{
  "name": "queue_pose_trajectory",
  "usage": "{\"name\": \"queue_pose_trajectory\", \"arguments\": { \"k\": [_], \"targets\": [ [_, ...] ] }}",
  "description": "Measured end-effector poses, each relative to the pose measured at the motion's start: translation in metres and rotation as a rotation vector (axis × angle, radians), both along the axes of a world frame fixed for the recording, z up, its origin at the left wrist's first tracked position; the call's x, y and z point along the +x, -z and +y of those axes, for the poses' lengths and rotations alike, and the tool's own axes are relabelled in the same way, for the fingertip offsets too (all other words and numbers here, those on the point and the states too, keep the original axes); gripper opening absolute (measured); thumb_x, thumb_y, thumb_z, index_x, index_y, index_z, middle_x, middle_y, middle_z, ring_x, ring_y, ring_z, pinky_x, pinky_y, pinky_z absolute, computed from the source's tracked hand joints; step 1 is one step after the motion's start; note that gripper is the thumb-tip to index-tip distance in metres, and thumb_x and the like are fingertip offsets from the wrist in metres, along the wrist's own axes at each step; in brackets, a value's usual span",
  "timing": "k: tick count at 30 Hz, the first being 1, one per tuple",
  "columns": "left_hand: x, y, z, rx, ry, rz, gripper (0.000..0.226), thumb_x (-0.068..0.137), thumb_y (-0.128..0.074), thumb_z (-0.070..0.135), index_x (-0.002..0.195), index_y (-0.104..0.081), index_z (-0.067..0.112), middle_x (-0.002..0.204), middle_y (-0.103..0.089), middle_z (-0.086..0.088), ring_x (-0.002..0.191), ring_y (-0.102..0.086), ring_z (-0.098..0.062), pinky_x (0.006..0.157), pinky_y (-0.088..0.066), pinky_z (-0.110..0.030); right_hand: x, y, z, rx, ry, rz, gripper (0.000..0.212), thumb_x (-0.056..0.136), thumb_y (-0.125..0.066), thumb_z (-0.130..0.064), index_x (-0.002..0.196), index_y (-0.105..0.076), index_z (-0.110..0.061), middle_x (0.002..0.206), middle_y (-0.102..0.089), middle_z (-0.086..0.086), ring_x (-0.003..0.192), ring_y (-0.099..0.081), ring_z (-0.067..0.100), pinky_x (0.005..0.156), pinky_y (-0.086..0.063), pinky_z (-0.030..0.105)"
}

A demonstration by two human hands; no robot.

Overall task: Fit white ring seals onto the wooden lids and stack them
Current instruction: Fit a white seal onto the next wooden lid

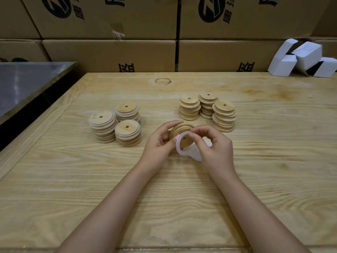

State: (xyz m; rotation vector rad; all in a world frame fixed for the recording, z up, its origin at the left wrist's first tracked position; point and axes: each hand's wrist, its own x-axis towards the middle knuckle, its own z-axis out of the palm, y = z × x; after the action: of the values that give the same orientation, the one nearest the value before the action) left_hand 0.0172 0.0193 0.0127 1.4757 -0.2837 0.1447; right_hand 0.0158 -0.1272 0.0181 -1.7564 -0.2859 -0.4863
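Head view: the left hand [160,143] grips a lid [177,129] held between both hands, and the right hand [215,147] pinches the ring [178,146] against its face. The floppy ring could twist or slip off one side and seat unevenly.

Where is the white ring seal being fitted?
Head view, mid-table: the right hand pinches the white ring seal over a wooden lid gripped by the left hand.
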Motion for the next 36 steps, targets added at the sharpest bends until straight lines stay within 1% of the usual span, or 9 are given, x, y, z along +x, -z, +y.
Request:
{"name": "queue_pose_trajectory", "arguments": {
  "k": [4, 9, 12, 15, 17, 19, 24, 30, 36],
  "targets": [
    [0.0002, -0.0002, 0.0009, 0.024, -0.020, -0.024, 0.038, 0.087, -0.054, -0.008, 0.114, -0.057, 0.019, 0.098, -0.067, -0.001, 0.091, -0.064, -0.008, 0.080, -0.054, -0.029, 0.0003, -0.0004, 0.0013, 0.011, 0.041, -0.021, 0.014, 0.077, -0.074, -0.012, 0.074, -0.066, -0.022, 0.089, -0.060, -0.007, 0.091, -0.057, 0.004, 0.082, -0.044, 0.020],
    [-0.0003, 0.0011, 0.0008, 0.112, -0.007, -0.060, 0.041, 0.086, -0.059, -0.004, 0.116, -0.059, 0.023, 0.113, -0.066, -0.003, 0.106, -0.062, -0.014, 0.091, -0.051, -0.036, 0.0042, -0.0013, -0.0003, 0.184, -0.028, 0.076, 0.017, 0.078, -0.072, -0.006, 0.073, -0.067, -0.021, 0.096, -0.063, -0.004, 0.100, -0.061, 0.012, 0.085, -0.050, 0.035],
    [-0.0017, 0.0026, 0.0005, 0.131, -0.007, -0.070, 0.036, 0.083, -0.061, 0.009, 0.114, -0.061, 0.026, 0.110, -0.068, -0.003, 0.104, -0.063, -0.021, 0.089, -0.052, -0.040, 0.0045, -0.0007, 0.0004, 0.215, -0.048, 0.093, 0.014, 0.079, -0.070, -0.005, 0.072, -0.066, -0.017, 0.092, -0.067, -0.001, 0.094, -0.063, 0.011, 0.081, -0.051, 0.028],
    [-0.0022, 0.0038, 0.0004, 0.138, -0.035, -0.098, 0.029, 0.082, -0.059, 0.009, 0.101, -0.060, 0.030, 0.091, -0.067, -0.015, 0.085, -0.060, -0.039, 0.078, -0.051, -0.052, 0.0047, 0.0008, 0.0010, 0.217, -0.028, 0.108, 0.013, 0.079, -0.069, -0.005, 0.073, -0.067, -0.015, 0.090, -0.068, -0.001, 0.091, -0.064, 0.010, 0.080, -0.052, 0.028],
    [-0.0017, 0.0033, 0.0001, 0.158, -0.077, -0.111, 0.023, 0.081, -0.059, 0.009, 0.087, -0.056, 0.030, 0.079, -0.064, -0.004, 0.073, -0.057, -0.028, 0.069, -0.049, -0.048, 0.0053, 0.0015, 0.0006, 0.213, -0.019, 0.122, 0.012, 0.080, -0.070, -0.006, 0.073, -0.067, -0.015, 0.089, -0.068, -0.002, 0.090, -0.064, 0.010, 0.080, -0.052, 0.029],
    [-0.0020, 0.0030, -0.0006, 0.161, -0.084, -0.119, 0.017, 0.080, -0.059, 0.008, 0.082, -0.054, 0.024, 0.077, -0.060, 0.004, 0.074, -0.057, -0.019, 0.065, -0.047, -0.047, 0.0058, 0.0024, 0.0002, 0.211, -0.014, 0.131, 0.010, 0.079, -0.070, -0.006, 0.073, -0.068, -0.014, 0.089, -0.068, -0.002, 0.090, -0.064, 0.009, 0.079, -0.052, 0.028],
    [-0.0054, 0.0009, 0.0000, 0.107, -0.072, -0.133, 0.005, 0.085, -0.055, 0.017, 0.086, -0.060, 0.016, 0.086, -0.066, -0.006, 0.082, -0.063, -0.025, 0.071, -0.053, -0.052, 0.0076, 0.0037, -0.0009, 0.225, 0.006, 0.117, 0.006, 0.079, -0.071, -0.005, 0.075, -0.069, -0.009, 0.088, -0.069, 0.002, 0.088, -0.065, 0.011, 0.076, -0.051, 0.022],
    [-0.0035, 0.0016, -0.0008, 0.184, -0.157, -0.140, 0.006, 0.080, -0.062, 0.018, 0.081, -0.057, 0.022, 0.075, -0.062, 0.013, 0.074, -0.060, -0.010, 0.065, -0.050, -0.048, 0.0081, 0.0054, -0.0001, 0.194, -0.017, 0.099, 0.007, 0.079, -0.071, -0.005, 0.075, -0.069, -0.011, 0.088, -0.069, 0.000, 0.088, -0.065, 0.008, 0.078, -0.050, 0.020],
    [-0.0032, 0.0033, 0.0019, 0.154, -0.156, -0.093, 0.004, 0.082, -0.060, 0.020, 0.082, -0.056, 0.020, 0.080, -0.066, 0.002, 0.079, -0.064, -0.016, 0.071, -0.050, -0.055, 0.0093, 0.0058, -0.0015, 0.161, -0.031, 0.072, 0.018, 0.078, -0.071, -0.002, 0.072, -0.068, -0.018, 0.086, -0.068, -0.005, 0.085, -0.064, 0.002, 0.076, -0.048, 0.013]
  ]
}}
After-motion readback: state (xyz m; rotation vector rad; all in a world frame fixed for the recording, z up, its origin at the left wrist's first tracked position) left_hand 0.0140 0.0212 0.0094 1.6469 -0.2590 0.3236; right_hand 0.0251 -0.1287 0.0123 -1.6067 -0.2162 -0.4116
